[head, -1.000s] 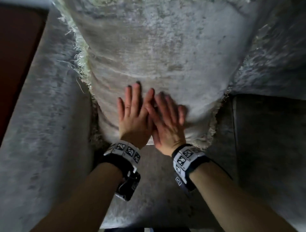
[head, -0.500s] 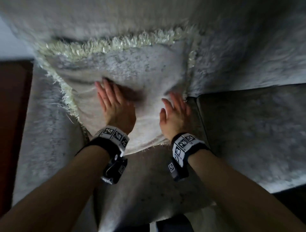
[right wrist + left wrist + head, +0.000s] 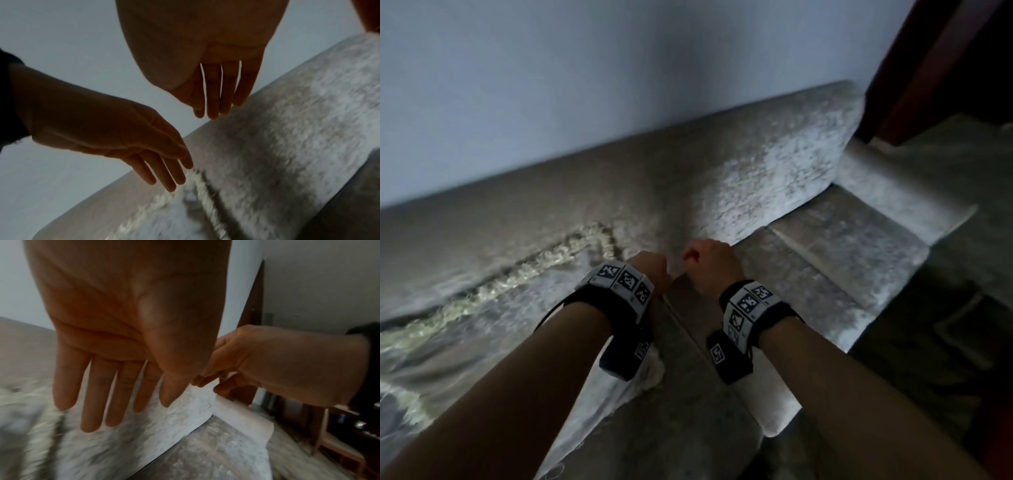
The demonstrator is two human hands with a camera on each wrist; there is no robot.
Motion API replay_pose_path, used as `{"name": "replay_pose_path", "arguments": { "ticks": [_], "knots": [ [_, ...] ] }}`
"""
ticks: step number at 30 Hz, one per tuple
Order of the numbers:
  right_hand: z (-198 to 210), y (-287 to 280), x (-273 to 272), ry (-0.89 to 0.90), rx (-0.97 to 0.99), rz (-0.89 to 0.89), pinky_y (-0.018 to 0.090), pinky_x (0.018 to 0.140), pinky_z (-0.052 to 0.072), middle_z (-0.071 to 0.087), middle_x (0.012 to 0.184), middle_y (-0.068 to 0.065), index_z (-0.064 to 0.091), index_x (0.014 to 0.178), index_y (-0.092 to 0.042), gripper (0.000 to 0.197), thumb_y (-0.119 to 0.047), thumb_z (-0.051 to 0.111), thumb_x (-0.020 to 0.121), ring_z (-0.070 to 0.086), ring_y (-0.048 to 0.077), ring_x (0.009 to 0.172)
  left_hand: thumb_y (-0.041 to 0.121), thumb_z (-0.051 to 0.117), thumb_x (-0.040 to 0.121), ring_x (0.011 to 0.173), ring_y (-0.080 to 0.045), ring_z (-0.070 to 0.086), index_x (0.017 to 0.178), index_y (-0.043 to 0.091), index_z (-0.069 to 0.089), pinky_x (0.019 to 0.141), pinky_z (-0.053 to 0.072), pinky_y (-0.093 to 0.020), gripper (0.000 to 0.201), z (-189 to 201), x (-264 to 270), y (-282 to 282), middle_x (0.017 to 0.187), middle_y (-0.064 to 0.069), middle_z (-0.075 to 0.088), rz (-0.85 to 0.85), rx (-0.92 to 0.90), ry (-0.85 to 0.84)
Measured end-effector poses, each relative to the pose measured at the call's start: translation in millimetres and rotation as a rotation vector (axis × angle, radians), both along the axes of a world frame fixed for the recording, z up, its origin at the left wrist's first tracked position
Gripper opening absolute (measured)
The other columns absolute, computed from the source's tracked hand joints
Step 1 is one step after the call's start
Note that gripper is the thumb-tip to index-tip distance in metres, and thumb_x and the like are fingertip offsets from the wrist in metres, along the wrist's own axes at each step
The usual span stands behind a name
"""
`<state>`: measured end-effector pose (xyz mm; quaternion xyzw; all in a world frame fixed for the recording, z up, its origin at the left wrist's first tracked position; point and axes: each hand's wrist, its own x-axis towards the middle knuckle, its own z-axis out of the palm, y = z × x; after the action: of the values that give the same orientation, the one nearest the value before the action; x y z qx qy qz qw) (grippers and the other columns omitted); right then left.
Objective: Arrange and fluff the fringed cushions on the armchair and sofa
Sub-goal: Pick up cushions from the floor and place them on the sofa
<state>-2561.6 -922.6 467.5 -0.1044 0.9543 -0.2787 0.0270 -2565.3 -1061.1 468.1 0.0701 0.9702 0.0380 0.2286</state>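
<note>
Fringed cushion (image 3: 493,308) propped against sofa (image 3: 756,164) backrest; left hand (image 3: 115,353) and right hand (image 3: 213,68) released, fingers straight, hovering. Next likely: another cushion.

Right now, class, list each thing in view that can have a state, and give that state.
Left hand: open, fingers straight, holding nothing.
Right hand: open, fingers straight and together, holding nothing.
Fringed cushion: leaning against the sofa back, no hand on it.
Sofa seat: bare to the right of the cushion.
</note>
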Motion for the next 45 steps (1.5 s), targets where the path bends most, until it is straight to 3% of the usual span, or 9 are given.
{"name": "replay_pose_path", "arguments": {
  "ticks": [3,8,13,16,21,28,37,40,45],
  "knots": [
    [40,77,-9,-0.022,0.051,-0.043,0.035,0.084,0.052,0.070,0.105,0.011,0.070,0.100,-0.013,0.022,-0.016,0.052,0.089,0.063,0.028,0.099,0.032,0.045,0.097,0.109,-0.029,0.059,0.114,0.007,0.062,0.079,0.041,-0.030,0.034,28,-23,77,0.119,-0.010,0.062,-0.074,0.031,0.073],
    [89,227,-22,0.013,0.139,-0.148,0.034,0.080,0.053,0.070,0.103,0.010,0.070,0.097,-0.015,0.019,-0.019,0.054,0.088,0.064,0.028,0.097,0.031,0.047,0.096,0.107,-0.030,0.061,0.111,0.001,0.063,0.085,0.046,-0.033,0.037,84,-63,240,0.117,-0.016,0.063,-0.162,0.080,0.178],
    [131,393,-31,0.029,0.278,-0.248,0.031,0.086,0.050,0.070,0.110,0.011,0.072,0.105,-0.014,0.028,-0.020,0.049,0.091,0.062,0.030,0.105,0.023,0.045,0.095,0.096,-0.029,0.064,0.085,0.008,0.065,0.075,0.047,-0.033,0.026,135,-76,424,0.104,-0.013,0.067,-0.331,0.153,0.279],
    [158,481,-35,0.077,0.338,-0.328,0.027,0.075,0.041,0.069,0.107,0.013,0.071,0.098,-0.012,0.031,-0.024,0.044,0.092,0.061,0.032,0.102,0.022,0.050,0.087,0.085,-0.027,0.063,0.075,0.012,0.064,0.070,0.047,-0.030,0.021,155,-89,513,0.094,-0.010,0.069,-0.422,0.259,0.332],
    [179,599,-53,0.088,0.372,-0.494,0.034,0.082,0.047,0.069,0.103,0.017,0.067,0.092,-0.008,0.049,-0.033,0.028,0.077,0.064,0.035,0.099,0.019,0.052,0.085,0.103,-0.034,0.063,0.097,0.007,0.071,0.084,0.052,-0.036,0.025,181,-115,637,0.107,-0.016,0.069,-0.523,0.407,0.409],
    [158,745,-82,-0.010,0.279,-0.745,0.033,0.089,0.052,0.069,0.109,0.017,0.068,0.106,-0.006,0.030,-0.016,0.044,0.091,0.064,0.031,0.102,0.025,0.050,0.090,0.092,-0.033,0.065,0.091,0.003,0.071,0.068,0.043,-0.028,0.029,162,-177,802,0.097,-0.017,0.070,-0.700,0.351,0.302],
    [141,978,-106,-0.112,0.142,-1.132,0.035,0.088,0.053,0.069,0.108,0.012,0.070,0.104,-0.012,0.028,-0.019,0.047,0.090,0.062,0.031,0.102,0.024,0.048,0.093,0.099,-0.032,0.064,0.100,0.003,0.070,0.077,0.046,-0.029,0.031,133,-263,1049,0.106,-0.016,0.069,-0.930,0.298,0.193],
    [126,1052,-104,-0.171,0.127,-1.240,0.038,0.086,0.056,0.070,0.107,0.015,0.070,0.103,-0.010,0.033,-0.017,0.041,0.089,0.064,0.032,0.099,0.022,0.048,0.092,0.100,-0.034,0.064,0.100,0.001,0.069,0.078,0.047,-0.029,0.031,126,-269,1134,0.108,-0.018,0.068,-1.011,0.302,0.175],
    [82,1196,-121,-0.231,0.074,-1.350,0.032,0.079,0.056,0.070,0.107,0.013,0.072,0.101,-0.011,0.032,-0.019,0.043,0.087,0.065,0.030,0.095,0.022,0.049,0.089,0.095,-0.034,0.064,0.093,0.002,0.070,0.080,0.049,-0.031,0.029,89,-271,1288,0.103,-0.020,0.069,-1.103,0.363,0.104]
  ]
}}
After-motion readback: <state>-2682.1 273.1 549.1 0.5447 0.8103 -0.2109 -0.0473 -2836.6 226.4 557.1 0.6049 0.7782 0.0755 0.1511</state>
